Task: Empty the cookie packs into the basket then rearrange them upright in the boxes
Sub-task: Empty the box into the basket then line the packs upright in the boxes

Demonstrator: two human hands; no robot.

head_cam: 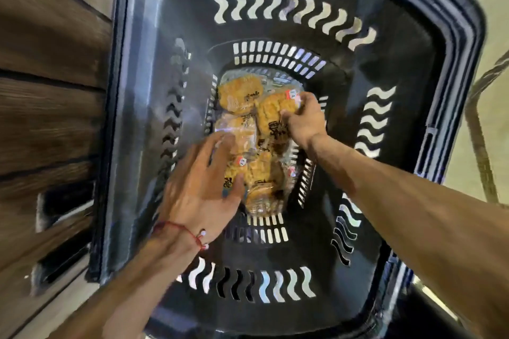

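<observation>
Several cookie packs (248,129) are heaped on the floor of the basket (413,124). Wooden boards (46,107) are set just left of the basket.

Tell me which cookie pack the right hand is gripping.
The upper-right pack, red label at its far corner; the right hand curls round that end. The left hand grips none of the other packs.
</observation>
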